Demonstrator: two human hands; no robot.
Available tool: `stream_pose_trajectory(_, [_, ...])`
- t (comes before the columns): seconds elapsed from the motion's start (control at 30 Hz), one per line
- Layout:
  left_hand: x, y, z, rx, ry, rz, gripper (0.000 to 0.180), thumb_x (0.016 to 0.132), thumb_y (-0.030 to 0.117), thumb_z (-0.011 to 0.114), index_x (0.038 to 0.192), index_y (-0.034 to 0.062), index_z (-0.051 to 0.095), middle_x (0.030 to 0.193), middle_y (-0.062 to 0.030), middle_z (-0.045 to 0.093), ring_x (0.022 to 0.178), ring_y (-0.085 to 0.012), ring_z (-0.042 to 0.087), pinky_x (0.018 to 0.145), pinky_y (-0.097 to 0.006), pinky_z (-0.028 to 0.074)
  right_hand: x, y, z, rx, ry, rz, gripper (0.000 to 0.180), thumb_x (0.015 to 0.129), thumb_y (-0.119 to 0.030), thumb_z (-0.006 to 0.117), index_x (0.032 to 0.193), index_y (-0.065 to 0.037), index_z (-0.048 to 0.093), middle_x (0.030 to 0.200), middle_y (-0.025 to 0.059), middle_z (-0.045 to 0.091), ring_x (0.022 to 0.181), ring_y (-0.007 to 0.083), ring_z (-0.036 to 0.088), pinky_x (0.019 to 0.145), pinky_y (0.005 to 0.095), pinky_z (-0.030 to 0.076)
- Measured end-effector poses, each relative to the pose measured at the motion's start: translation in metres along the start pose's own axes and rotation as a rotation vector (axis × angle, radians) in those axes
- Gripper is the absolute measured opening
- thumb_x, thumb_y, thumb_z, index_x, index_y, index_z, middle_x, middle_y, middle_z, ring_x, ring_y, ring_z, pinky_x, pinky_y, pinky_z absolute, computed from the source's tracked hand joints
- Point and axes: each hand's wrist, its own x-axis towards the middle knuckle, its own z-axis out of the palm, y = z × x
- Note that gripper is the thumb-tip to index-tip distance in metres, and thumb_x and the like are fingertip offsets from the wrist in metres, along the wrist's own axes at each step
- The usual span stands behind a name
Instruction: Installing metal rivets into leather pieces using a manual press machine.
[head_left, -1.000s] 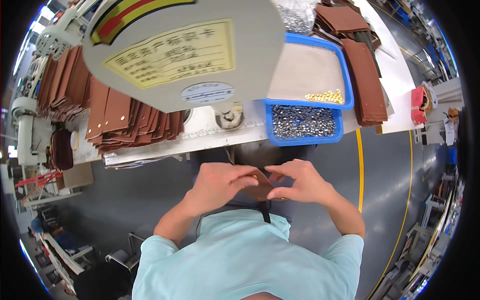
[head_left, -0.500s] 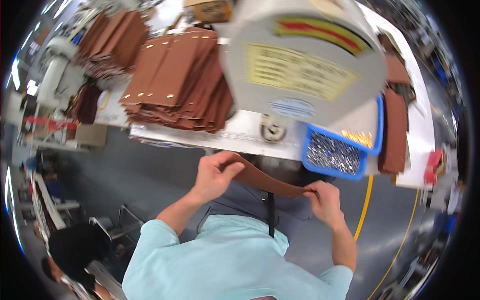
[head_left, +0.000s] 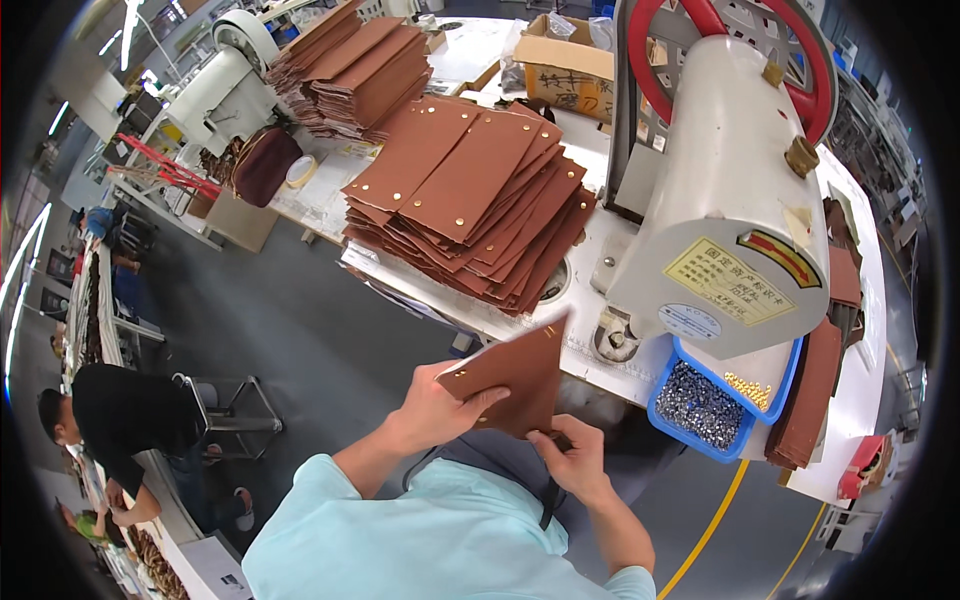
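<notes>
I hold a flat brown leather piece point(head_left: 522, 378) with small brass rivets, tilted up in front of my chest. My left hand point(head_left: 437, 408) grips its left edge, thumb on top. My right hand point(head_left: 570, 462) pinches its lower right corner. Just beyond it, on the white workbench point(head_left: 420, 285), lies a fanned stack of matching brown leather pieces point(head_left: 470, 200). To the right stands a white riveting press point(head_left: 725, 215) with a red handwheel.
Under the press, a blue tray point(head_left: 700, 408) holds silver rivets, and a second tray holds brass ones point(head_left: 748, 388). More leather stacks point(head_left: 350, 60) and a cardboard box point(head_left: 565, 60) sit farther back. Another person in black point(head_left: 120, 415) works at the lower left.
My view has swung left. Both hands have lifted the leather piece from a low, flat hold to a tilted one near the bench edge.
</notes>
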Motion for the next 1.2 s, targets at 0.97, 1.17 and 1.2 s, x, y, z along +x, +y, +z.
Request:
stream_pose_trajectory(0.97, [0.270,-0.114,-0.238,-0.125,0.306,-0.232,0.050,0.102,0.050,0.065,0.104,0.0010,0.077,0.099,-0.0053,0.076,0.086,-0.0128,0.067,0.080,-0.031,0.053,-0.039,0.022,-0.028,-0.173,-0.028,0.199,0.034,0.085,-0.004,0.077,0.118,0.001,0.073,0.103,0.0142,0.078,0.095,0.0215,0.076,0.087,0.0322,0.059])
stream_pose_trajectory(1.17, [0.257,-0.159,-0.226,0.426,0.310,-0.093,0.046,0.092,0.041,0.073,0.116,0.0016,0.075,0.104,-0.0154,0.078,0.095,-0.0236,0.075,0.085,-0.035,0.055,-0.057,0.004,-0.062,-0.403,0.007,0.163,0.033,0.084,-0.011,0.079,0.115,-0.002,0.074,0.099,0.0148,0.076,0.091,0.0271,0.075,0.083,0.0350,0.059])
stream_pose_trajectory(1.2, [0.250,-0.161,-0.235,0.452,0.385,-0.029,0.043,0.094,0.038,0.073,0.116,0.0014,0.076,0.104,-0.0156,0.078,0.096,-0.0233,0.075,0.085,-0.035,0.055,-0.060,0.006,-0.074,-0.413,0.046,0.113,0.032,0.084,-0.010,0.080,0.114,-0.002,0.075,0.097,0.0145,0.077,0.090,0.0253,0.076,0.080,0.0341,0.059])
